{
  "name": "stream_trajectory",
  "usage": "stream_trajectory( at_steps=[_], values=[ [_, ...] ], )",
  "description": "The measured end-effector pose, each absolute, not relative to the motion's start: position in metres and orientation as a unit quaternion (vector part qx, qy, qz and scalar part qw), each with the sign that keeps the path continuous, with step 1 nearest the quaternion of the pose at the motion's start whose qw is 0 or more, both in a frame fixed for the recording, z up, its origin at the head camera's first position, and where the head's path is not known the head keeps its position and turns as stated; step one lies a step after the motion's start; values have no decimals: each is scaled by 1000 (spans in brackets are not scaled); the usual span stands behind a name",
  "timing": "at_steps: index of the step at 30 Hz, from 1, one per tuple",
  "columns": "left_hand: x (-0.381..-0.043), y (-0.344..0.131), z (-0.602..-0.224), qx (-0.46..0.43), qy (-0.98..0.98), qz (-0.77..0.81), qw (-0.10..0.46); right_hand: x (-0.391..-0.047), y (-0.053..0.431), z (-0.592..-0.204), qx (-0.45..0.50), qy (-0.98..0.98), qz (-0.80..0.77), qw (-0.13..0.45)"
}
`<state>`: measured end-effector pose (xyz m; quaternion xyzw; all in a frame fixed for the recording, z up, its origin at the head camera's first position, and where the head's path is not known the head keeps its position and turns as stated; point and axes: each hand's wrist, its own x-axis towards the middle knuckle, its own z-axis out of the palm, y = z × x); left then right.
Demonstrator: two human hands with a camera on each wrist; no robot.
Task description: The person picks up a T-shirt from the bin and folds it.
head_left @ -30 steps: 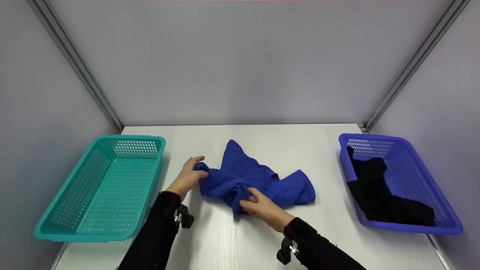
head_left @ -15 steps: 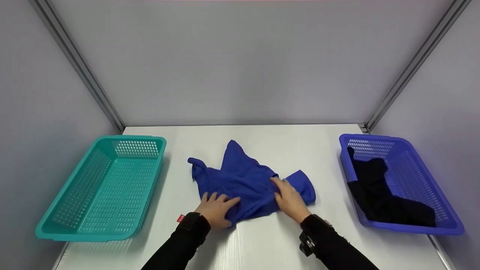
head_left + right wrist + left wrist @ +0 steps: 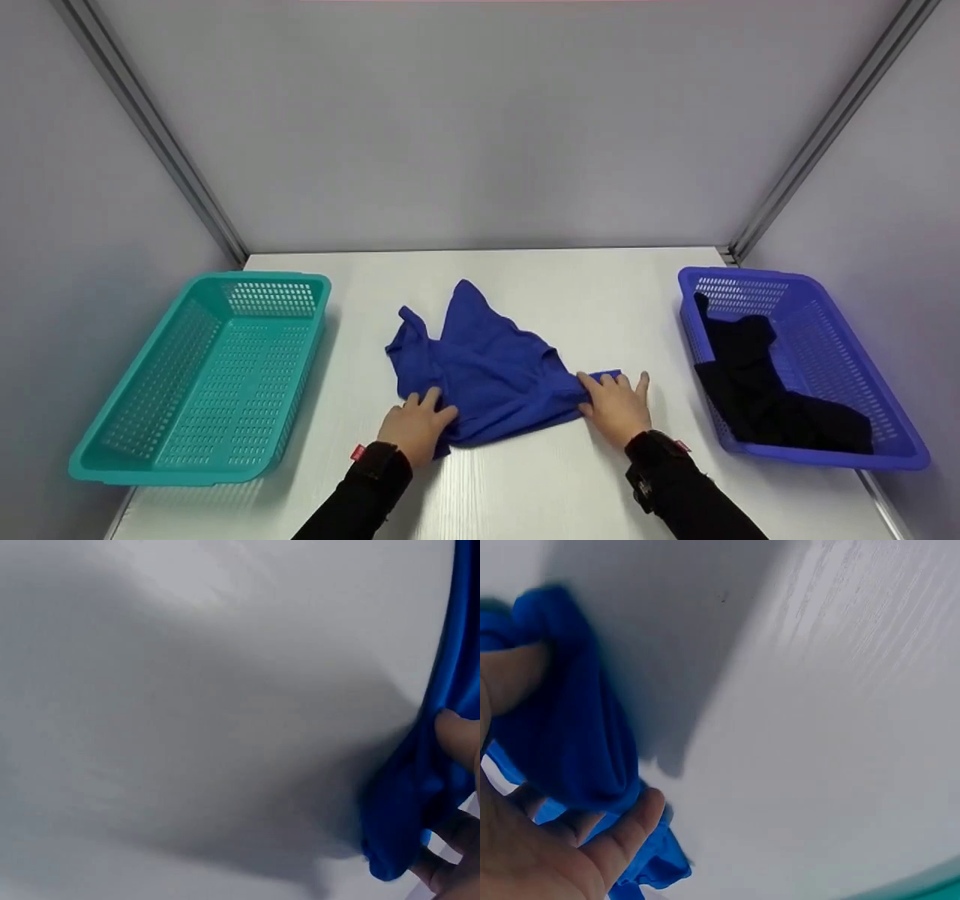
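Observation:
A crumpled blue garment [image 3: 499, 382] lies in the middle of the white table, with a pointed corner at its far side and a small sleeve-like end at its left. My left hand [image 3: 411, 431] grips its near left edge; in the left wrist view a fold of blue cloth [image 3: 577, 720] passes between the thumb and the fingers [image 3: 626, 836]. At the right end, my right hand [image 3: 619, 411] pinches the cloth, and the right wrist view has the thumb [image 3: 457, 736] pressed on a bunched end [image 3: 394, 821]. A short blue strip shows beyond the right fingertips.
A teal basket [image 3: 199, 281] with perforated sides stands at the left of the table [image 3: 360, 285]. On the right is a purple-blue basket [image 3: 806, 300] holding black cloth [image 3: 757, 390]. Grey panels [image 3: 480, 135] enclose the back and both sides.
My left hand left the far left corner and came to the near left edge. My right hand moved right to the garment's right end. The near part of the garment is now spread wider.

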<state>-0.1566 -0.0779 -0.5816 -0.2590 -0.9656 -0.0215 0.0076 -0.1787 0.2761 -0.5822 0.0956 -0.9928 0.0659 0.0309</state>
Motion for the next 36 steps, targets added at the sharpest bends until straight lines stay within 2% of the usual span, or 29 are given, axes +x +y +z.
stream_trajectory(
  at_steps=[7, 10, 13, 17, 20, 25, 29, 32, 36],
  values=[
    [-164, -75, -589, -238, -970, -5, 52, -175, 283, -592, 97, -990, 16, 99],
    [-166, -75, -589, -235, -968, 35, 76, -176, 283, -595, 111, -988, 38, 104],
    [-167, -76, -590, -241, -964, 57, 100, -179, 283, -594, 157, -983, 74, 62],
    [-167, -81, -593, -216, -968, 59, 117, -181, 280, -586, 223, -967, 115, -35],
    [-166, -85, -593, -151, -981, 71, 96, -183, 273, -582, 256, -957, 126, -48],
    [-163, -92, -591, -39, -996, 81, 2, -189, 259, -583, 288, -954, 88, -3],
    [-165, -99, -591, 8, -998, 25, -54, -194, 251, -584, 295, -955, 26, -13],
    [-167, -103, -591, 37, -997, -38, -62, -198, 246, -585, 306, -952, -15, 4],
    [-168, -109, -594, 27, -996, -82, -16, -204, 242, -586, 326, -944, -29, 44]
  ],
)
